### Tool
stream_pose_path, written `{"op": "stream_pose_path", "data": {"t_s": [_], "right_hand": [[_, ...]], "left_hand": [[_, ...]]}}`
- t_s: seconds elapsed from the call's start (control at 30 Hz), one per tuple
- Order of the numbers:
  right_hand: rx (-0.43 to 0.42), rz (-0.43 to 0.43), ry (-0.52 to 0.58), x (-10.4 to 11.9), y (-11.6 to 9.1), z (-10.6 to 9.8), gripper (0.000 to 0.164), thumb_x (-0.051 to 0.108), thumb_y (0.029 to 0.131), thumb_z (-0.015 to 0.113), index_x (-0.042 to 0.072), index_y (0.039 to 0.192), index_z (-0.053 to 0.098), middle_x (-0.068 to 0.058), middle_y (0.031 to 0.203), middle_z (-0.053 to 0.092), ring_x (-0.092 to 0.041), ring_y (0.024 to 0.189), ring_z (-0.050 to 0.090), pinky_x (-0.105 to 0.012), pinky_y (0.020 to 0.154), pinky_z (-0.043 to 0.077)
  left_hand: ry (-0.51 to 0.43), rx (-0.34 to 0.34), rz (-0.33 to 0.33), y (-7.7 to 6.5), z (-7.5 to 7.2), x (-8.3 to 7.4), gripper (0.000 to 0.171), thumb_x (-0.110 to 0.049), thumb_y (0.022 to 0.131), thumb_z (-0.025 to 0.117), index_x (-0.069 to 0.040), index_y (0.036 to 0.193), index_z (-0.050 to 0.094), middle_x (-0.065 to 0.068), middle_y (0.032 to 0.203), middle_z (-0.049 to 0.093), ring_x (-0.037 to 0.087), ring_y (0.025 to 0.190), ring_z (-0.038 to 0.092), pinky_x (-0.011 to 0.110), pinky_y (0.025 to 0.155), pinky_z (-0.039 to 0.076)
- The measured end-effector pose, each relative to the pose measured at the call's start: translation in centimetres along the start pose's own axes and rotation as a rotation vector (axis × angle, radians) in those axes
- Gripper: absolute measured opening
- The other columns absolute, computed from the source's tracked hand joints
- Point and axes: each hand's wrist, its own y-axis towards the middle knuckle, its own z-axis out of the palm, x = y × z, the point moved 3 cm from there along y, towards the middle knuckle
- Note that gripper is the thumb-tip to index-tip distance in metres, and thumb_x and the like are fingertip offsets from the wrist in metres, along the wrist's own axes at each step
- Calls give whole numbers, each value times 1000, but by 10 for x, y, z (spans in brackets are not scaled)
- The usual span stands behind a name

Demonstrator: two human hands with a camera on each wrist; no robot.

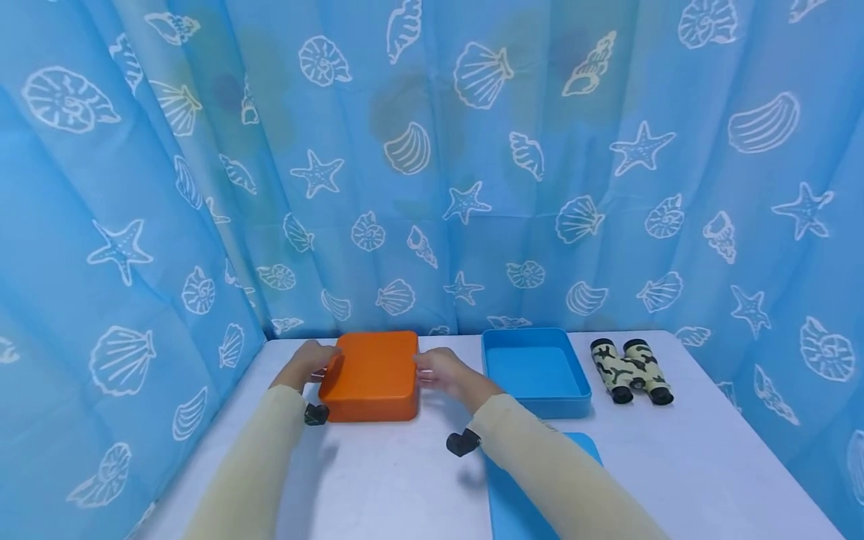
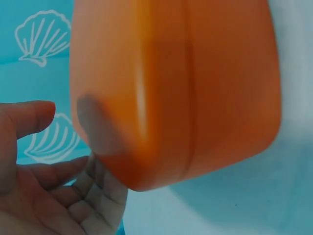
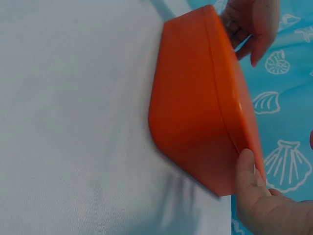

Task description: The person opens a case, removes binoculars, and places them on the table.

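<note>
A lidded orange box (image 1: 374,367) sits at the back of the white table, between both hands. At its left side is my left hand (image 1: 312,361). In the left wrist view the left hand's fingers (image 2: 105,188) reach the box's lower corner, with the thumb held apart from it. My right hand (image 1: 451,371) is on the opposite side. One straight finger (image 3: 246,169) of it lies against the seam below the lid in the right wrist view, the thumb tip showing apart at the edge of view. Other right fingers are partly hidden behind the box.
An open blue box (image 1: 536,367) stands to the right of the orange one. In front of it lies a flat blue piece (image 1: 516,502), partly under the right sleeve (image 1: 560,465). Camouflage binoculars (image 1: 631,371) rest farther right. A shell-patterned curtain (image 1: 432,187) hangs behind the table.
</note>
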Motion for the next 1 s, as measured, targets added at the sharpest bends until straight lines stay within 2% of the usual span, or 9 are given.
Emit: {"op": "stream_pose_path", "data": {"t_s": [0.17, 0.37, 0.57, 0.73, 0.8, 0.9, 1.0], "right_hand": [[3, 8, 57, 5, 0, 5, 49, 15, 97, 59, -4, 138, 41, -18, 123, 58, -31, 109, 59, -39, 92, 52], [45, -7, 64, 15, -2, 10, 46, 15, 97, 58, -6, 136, 44, -22, 130, 55, -36, 117, 54, -46, 99, 46], [-18, 29, 36, 14, 0, 6, 47, 16, 95, 61, -3, 135, 43, -21, 131, 51, -34, 114, 54, -43, 99, 46], [-57, 60, 98, 7, 9, 1, 53, 16, 94, 62, -1, 139, 40, -20, 128, 53, -31, 108, 58, -39, 93, 51], [-64, 68, 138, 7, 13, 0, 53, 16, 94, 61, 0, 140, 39, -21, 128, 53, -32, 107, 58, -39, 92, 52], [-66, 79, 184, 7, 17, -1, 53, 16, 95, 60, 1, 141, 39, -22, 127, 54, -31, 105, 59, -39, 91, 52], [-65, 84, 181, 7, 18, -2, 52, 16, 96, 59, 2, 142, 38, -21, 126, 55, -30, 104, 59, -39, 92, 51]], "left_hand": [[4, 7, -18, 0, -10, 2, 57, -32, 96, 59, 4, 136, 41, 23, 126, 52, 39, 107, 54, 49, 94, 48], [0, 7, -14, 4, -16, 1, 56, -33, 97, 58, 3, 136, 42, 24, 125, 54, 38, 107, 57, 46, 91, 51], [-12, 28, 7, 10, -10, -3, 51, -31, 96, 60, 2, 132, 45, 21, 124, 55, 37, 106, 57, 46, 90, 52], [-58, -14, 29, 12, -3, -8, 45, -29, 98, 57, 3, 128, 47, 21, 121, 54, 38, 107, 54, 51, 95, 48], [-60, -29, 48, 8, 0, -12, 44, -28, 98, 55, 4, 128, 47, 22, 123, 53, 40, 110, 52, 53, 96, 46], [-58, -37, 62, 5, 2, -17, 49, -26, 99, 53, 6, 134, 43, 24, 131, 49, 43, 115, 49, 54, 96, 46], [-58, -28, 43, 5, 4, -19, 51, -25, 99, 52, 7, 137, 39, 25, 134, 47, 43, 116, 48, 53, 97, 44]]}}
